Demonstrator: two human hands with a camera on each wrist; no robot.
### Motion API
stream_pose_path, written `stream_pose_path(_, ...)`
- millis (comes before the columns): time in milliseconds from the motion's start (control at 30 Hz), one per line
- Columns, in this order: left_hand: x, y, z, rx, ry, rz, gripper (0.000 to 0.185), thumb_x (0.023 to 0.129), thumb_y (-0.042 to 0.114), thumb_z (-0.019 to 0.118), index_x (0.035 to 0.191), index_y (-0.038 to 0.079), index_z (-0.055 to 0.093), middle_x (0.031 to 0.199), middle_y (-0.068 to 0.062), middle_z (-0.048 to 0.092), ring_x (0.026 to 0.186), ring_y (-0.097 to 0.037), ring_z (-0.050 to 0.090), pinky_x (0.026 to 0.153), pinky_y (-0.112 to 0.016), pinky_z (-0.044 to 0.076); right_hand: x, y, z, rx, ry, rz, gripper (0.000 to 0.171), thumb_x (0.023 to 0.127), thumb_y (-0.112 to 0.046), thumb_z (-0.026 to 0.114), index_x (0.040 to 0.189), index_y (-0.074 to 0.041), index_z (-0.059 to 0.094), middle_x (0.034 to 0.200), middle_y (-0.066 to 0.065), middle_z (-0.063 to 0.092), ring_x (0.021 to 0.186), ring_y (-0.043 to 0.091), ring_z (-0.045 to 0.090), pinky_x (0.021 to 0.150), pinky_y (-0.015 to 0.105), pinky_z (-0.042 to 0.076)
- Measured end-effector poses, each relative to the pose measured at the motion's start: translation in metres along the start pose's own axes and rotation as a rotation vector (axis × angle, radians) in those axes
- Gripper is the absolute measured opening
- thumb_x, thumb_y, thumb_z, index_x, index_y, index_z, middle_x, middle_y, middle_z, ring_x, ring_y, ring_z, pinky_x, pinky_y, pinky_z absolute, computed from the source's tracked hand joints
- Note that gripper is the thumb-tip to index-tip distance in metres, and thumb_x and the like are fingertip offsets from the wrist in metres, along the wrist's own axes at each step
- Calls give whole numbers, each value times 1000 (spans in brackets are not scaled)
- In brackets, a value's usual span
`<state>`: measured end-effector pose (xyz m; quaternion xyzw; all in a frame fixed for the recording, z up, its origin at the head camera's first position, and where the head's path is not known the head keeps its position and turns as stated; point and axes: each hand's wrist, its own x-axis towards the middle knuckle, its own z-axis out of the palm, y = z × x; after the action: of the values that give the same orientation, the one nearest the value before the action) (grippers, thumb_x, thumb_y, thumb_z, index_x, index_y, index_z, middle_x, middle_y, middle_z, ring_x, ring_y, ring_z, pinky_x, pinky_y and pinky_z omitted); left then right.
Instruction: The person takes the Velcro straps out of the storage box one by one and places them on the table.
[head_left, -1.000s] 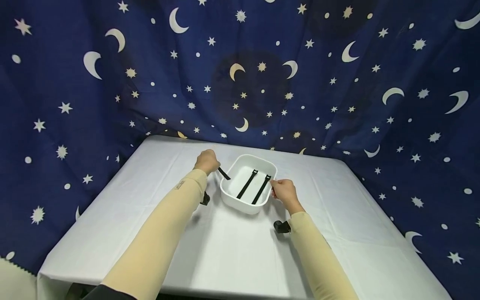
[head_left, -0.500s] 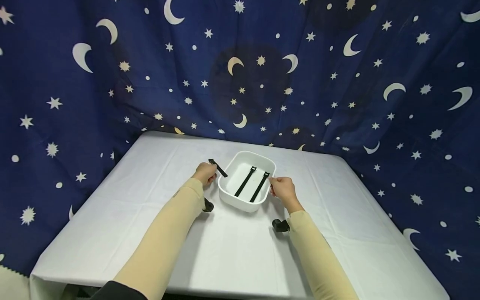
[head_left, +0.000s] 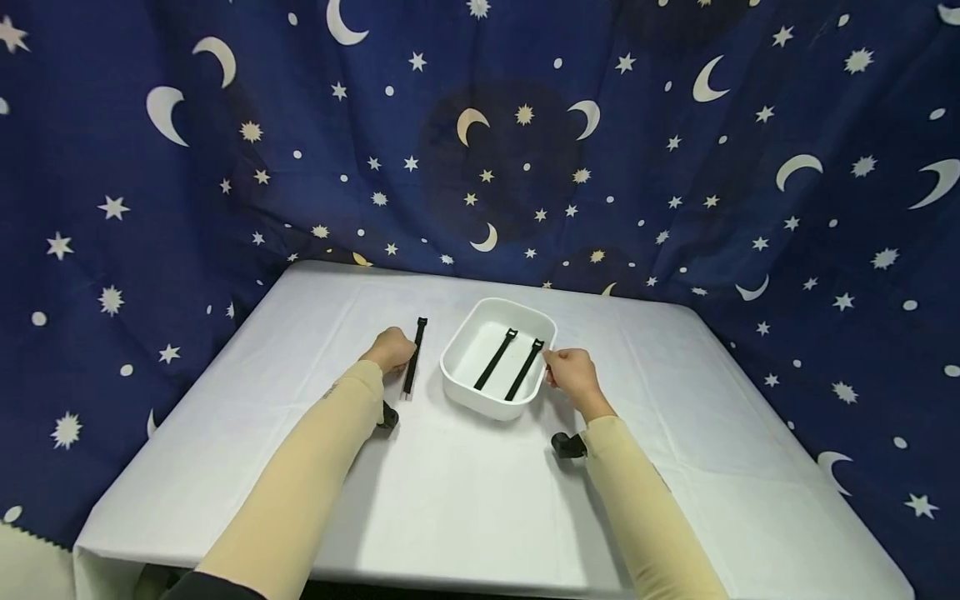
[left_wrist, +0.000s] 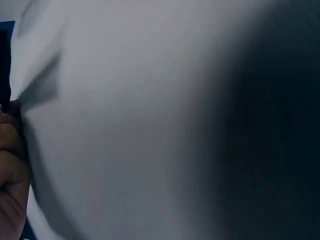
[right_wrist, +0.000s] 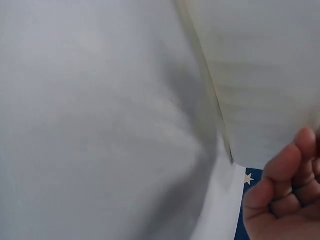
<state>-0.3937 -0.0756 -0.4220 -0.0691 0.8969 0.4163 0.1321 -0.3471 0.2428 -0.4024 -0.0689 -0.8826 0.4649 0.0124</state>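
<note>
Two black straps (head_left: 495, 360) lie in the white tub (head_left: 478, 402); we log left hand (head_left: 389, 349) gripping a third strap (head_left: 412, 365) just beside it, right hand (head_left: 573, 376) pinching tub's rim (head_left: 555, 329).

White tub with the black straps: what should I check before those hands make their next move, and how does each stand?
1. White tub upright on the table: ok.
2. Right hand at the tub's rim: ok.
3. Left inner strap apart from right inner strap: ok.
4. Left hand holding the outer strap: ok.
5. Outer strap clear of the tub: ok.
6. Outer strap lying flat: cannot tell.
</note>
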Motion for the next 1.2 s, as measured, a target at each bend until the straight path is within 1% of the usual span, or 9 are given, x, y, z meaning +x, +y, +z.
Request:
stream_pose_path(133, -7, 6, 0, 263, -41, 77, 30, 100, 14, 42, 109, -5, 63, 75, -8, 55, 63, -19, 50, 57, -29, 43, 3, 6, -15, 48, -48, 3, 37, 104, -24, 52, 76, -3, 62, 59, -4, 54, 58, 8, 51, 62, 25, 51)
stream_pose_path(333, -13, 14, 3, 405, -53, 110, 37, 101, 14, 41, 129, -6, 57, 101, -14, 62, 76, -21, 56, 61, -30, 46, 7, 19, -31, 66, -146, 7, 34, 105, -20, 49, 78, -2, 59, 60, -4, 51, 59, 7, 48, 62, 23, 49)
stream_pose_path(467, -11, 13, 4, 425, -52, 120, 36, 101, 11, 40, 128, -6, 57, 93, -12, 60, 69, -18, 54, 57, -27, 45, 10, 21, -35, 60, -187, 10, 33, 106, -21, 49, 78, -3, 57, 61, -3, 51, 60, 9, 48, 65, 26, 49)
stream_pose_path(567, -15, 19, 3, 396, -31, 147, 37, 102, 13, 40, 128, -7, 57, 98, -15, 63, 75, -21, 59, 63, -31, 51, 13, 18, -39, 50, -209, 1, 33, 106, -21, 49, 79, -3, 57, 61, -3, 51, 59, 9, 48, 64, 25, 50)
stream_pose_path(700, -21, 46, 3, 334, 16, 247, 43, 105, 19, 39, 135, -7, 54, 129, -22, 63, 106, -31, 65, 91, -43, 56, 16, 17, -42, 73, -231, 2, 31, 106, -19, 49, 84, 1, 58, 61, -3, 51, 58, 8, 48, 60, 22, 48)
stream_pose_path(800, -25, 79, 10, 293, 25, 324, 42, 105, 22, 41, 132, -4, 57, 134, -20, 62, 118, -32, 62, 100, -47, 53, 16, 18, -41, 120, -219, 12, 31, 106, -20, 50, 87, 3, 58, 61, -4, 50, 59, 7, 48, 59, 21, 46)
stream_pose_path(967, -31, 123, 42, 337, 23, 408, 30, 103, 19, 49, 117, -2, 65, 108, -14, 69, 89, -23, 63, 83, -39, 57, 9, 21, -31, 135, -126, -21, 35, 105, -23, 52, 84, 4, 60, 61, -3, 51, 59, 8, 48, 61, 23, 47)
stream_pose_path(1067, -29, 129, 66, 411, -9, 412, 24, 100, 12, 52, 115, -2, 65, 103, -12, 69, 78, -20, 60, 73, -34, 56, 5, 21, -23, 114, -68, -38, 38, 105, -23, 53, 76, 0, 60, 58, -3, 50, 57, 9, 48, 64, 28, 49)
stream_pose_path(1200, -22, 122, 93, 439, -62, 338, 19, 95, 5, 59, 110, -3, 67, 97, -13, 70, 72, -20, 63, 63, -30, 55, 2, 19, -12, 99, -25, -32, 42, 104, -24, 54, 67, -6, 57, 56, -3, 50, 56, 10, 49, 65, 30, 49)
